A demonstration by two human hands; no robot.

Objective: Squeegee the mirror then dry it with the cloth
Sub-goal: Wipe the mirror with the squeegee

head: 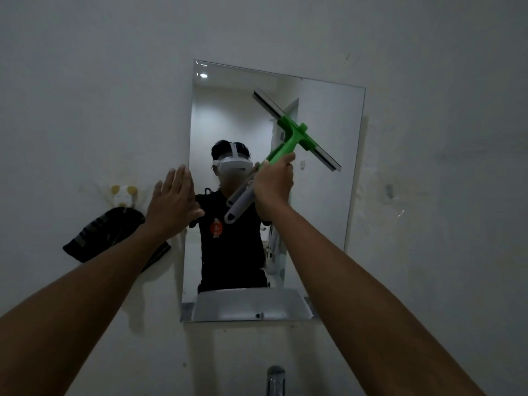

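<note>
The right hand [273, 184] is gripping the green squeegee [297, 132] by its handle, blade tilted before the mirror's [323, 195] upper half. The left hand [171, 204], flat and empty, is bracing the mirror's left edge. Squeegeeing looks underway; next, flatten the blade and pull down.

Dim, scuffed white wall [428, 67]; a dark cloth [94, 241] hangs from a hook [123, 195] (animal-shaped); chrome faucet [275, 378] below.

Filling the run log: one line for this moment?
step: squeegee | right hand: holding squeegee at mirror | left hand: open, on mirror edge | cloth: hanging
</note>
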